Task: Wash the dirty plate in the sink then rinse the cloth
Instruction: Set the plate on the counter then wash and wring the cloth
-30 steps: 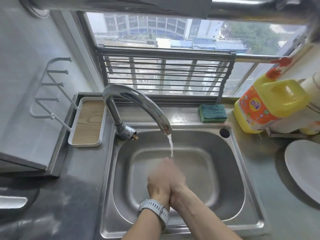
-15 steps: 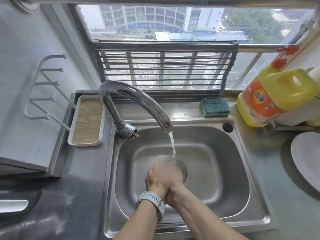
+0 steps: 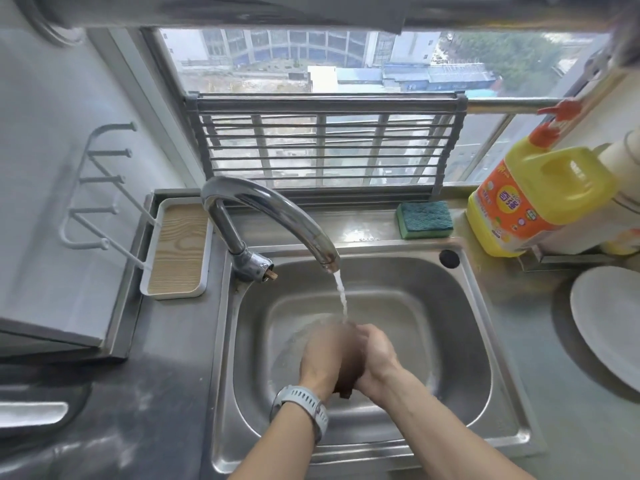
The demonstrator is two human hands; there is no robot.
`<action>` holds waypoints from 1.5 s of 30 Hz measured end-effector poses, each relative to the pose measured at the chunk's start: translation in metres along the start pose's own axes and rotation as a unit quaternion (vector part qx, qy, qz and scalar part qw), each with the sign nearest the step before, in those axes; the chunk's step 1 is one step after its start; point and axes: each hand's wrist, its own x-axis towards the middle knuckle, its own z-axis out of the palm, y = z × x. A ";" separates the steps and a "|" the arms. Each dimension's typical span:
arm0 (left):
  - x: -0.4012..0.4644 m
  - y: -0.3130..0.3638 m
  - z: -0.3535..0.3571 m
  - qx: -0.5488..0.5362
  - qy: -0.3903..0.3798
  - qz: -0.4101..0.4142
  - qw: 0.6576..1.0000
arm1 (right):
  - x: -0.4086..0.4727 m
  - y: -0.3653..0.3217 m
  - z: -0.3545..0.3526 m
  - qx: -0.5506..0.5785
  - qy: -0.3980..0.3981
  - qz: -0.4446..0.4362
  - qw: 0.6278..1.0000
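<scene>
Both my hands are together over the middle of the steel sink (image 3: 467, 341), under the thin stream from the faucet (image 3: 277, 209). My left hand (image 3: 320, 355), with a grey watch on its wrist, and my right hand (image 3: 375, 358) squeeze a dark brown cloth (image 3: 348, 368) between them; only a strip of it shows between the palms and below the wrists. The water lands on the top of my hands. A white plate (image 3: 606, 323) lies on the counter to the right of the sink, cut off by the frame edge.
A green sponge (image 3: 425, 219) lies on the ledge behind the sink. A yellow detergent bottle (image 3: 533, 202) stands at the back right. A white tray with a wooden base (image 3: 178, 247) sits left of the faucet, a grey folding rack (image 3: 325, 143) against the window.
My hands stayed pressed together under the stream, shifting slightly. The dark cloth now shows between them. The camera view moved a little.
</scene>
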 end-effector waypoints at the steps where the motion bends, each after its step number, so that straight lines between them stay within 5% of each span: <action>1: 0.001 -0.002 -0.002 -0.010 -0.010 -0.002 1.000 | -0.004 -0.004 -0.005 -0.018 -0.005 -0.009 1.000; 10: -0.031 0.046 -0.031 0.011 0.014 0.081 0.997 | -0.049 -0.052 -0.032 -0.170 0.031 -0.126 0.977; 16: -0.046 0.073 -0.048 -0.029 -0.056 0.094 0.994 | -0.065 -0.079 -0.040 -0.245 -0.021 -0.190 0.950; 21: -0.056 0.082 -0.062 -0.029 -0.088 0.131 0.987 | -0.080 -0.091 -0.044 -0.550 -0.084 -0.275 0.784; 26: -0.064 0.093 -0.084 0.099 -0.112 0.187 0.971 | -0.075 -0.099 -0.051 -0.695 -0.059 -0.315 0.644; 29: -0.071 0.099 -0.097 0.313 -0.085 0.243 0.914 | -0.076 -0.104 -0.059 -0.731 -0.017 -0.311 0.607; 32: -0.078 0.104 -0.097 0.425 -0.072 0.273 0.860 | -0.083 -0.106 -0.060 -0.743 -0.063 -0.354 0.564; 34: -0.081 0.105 -0.094 0.476 -0.081 0.268 0.834 | -0.091 -0.107 -0.057 -0.713 -0.115 -0.359 0.591; 37: -0.089 0.108 -0.091 0.517 -0.105 0.250 0.812 | -0.100 -0.111 -0.053 -0.607 -0.156 -0.330 0.706; 41: -0.091 0.102 -0.083 0.608 -0.042 0.309 0.730 | -0.105 -0.113 -0.051 -0.454 -0.175 -0.329 0.809; 42: -0.086 0.101 -0.080 0.583 -0.043 0.301 0.753 | -0.104 -0.110 -0.052 -0.398 -0.177 -0.323 0.840; 45: -0.081 0.101 -0.067 0.324 -0.106 0.211 0.916 | -0.103 -0.092 -0.053 -0.189 -0.149 -0.271 0.932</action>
